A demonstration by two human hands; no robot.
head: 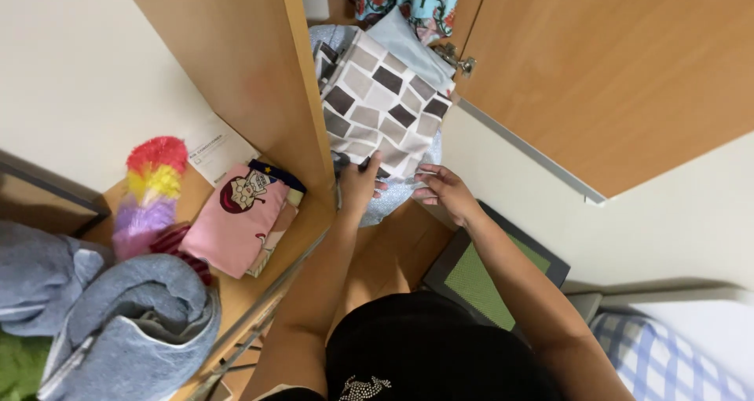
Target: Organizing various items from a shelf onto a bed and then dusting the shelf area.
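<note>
Head camera, looking steeply down, close over wardrobe opening (377, 95)

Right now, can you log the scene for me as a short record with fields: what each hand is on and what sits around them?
left hand: gripping the lower edge of the checked folded cloth
right hand: fingers touching the same lower edge, from the right
cloth position: inside the open wooden wardrobe, resting on pale blue fabric
shelf to the left: pink printed cloth, rainbow duster, paper sheet
lower left: grey-blue towels
lower right: green mat with dark border, blue checked bedding
</note>
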